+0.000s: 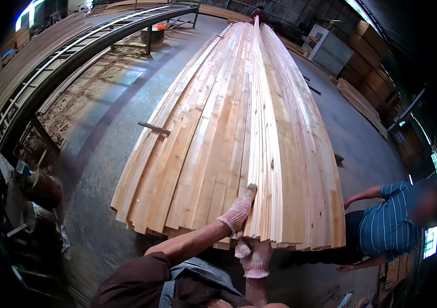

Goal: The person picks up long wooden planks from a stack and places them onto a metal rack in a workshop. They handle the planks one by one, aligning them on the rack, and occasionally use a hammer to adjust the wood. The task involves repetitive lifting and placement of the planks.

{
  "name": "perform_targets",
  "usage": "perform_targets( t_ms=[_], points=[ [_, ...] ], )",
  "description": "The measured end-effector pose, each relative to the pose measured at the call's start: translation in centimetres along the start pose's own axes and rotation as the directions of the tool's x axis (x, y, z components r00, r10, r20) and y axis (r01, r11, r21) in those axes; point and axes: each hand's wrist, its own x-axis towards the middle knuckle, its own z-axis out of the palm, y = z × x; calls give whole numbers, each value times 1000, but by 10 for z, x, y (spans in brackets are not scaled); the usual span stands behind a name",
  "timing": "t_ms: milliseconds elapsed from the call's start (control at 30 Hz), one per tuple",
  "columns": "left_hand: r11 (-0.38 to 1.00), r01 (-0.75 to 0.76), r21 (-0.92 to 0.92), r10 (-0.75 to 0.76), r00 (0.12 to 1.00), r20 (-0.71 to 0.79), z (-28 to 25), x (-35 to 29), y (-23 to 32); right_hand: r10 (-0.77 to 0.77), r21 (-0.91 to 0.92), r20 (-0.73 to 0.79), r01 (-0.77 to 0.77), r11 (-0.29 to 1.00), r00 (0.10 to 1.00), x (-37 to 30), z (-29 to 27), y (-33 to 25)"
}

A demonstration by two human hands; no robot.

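Note:
Long pale wooden boards (203, 149) lie side by side in a wide stack that runs away from me. Near its middle, a tight row of narrow boards (264, 169) stands a little proud of the rest. My left hand (238, 211), in a pinkish-white knit glove, is closed at the left side of this row, fingers lying along the edge. Just below it, my right hand (256, 255), gloved alike, is closed at the near ends of the boards. Its fingertips are partly hidden beneath the wood.
A person in a striped blue shirt (390, 218) stands at the stack's right near corner. Another person (258, 14) is at the far end. A metal roller conveyor (69, 51) runs along the left. A short wooden stick (154, 128) lies across the stack's left edge. A white cabinet (327, 50) stands back right.

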Motion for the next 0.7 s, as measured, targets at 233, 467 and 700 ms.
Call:
perform_targets(
  t_ms=[233, 467, 700],
  points=[
    [986, -45, -159, 65, 990, 126, -88, 1, 38, 168, 100, 93, -177, 979, 981, 4, 68, 52],
    [992, -108, -66, 106, 994, -36, -187, 9, 73, 148, -120, 274, -118, 986, 950, 17, 150, 97],
    [991, -67, -117, 70, 997, 18, -253, -66, 132, 192, -177, 381, -132, 975, 904, 24, 207, 171]
  ],
)
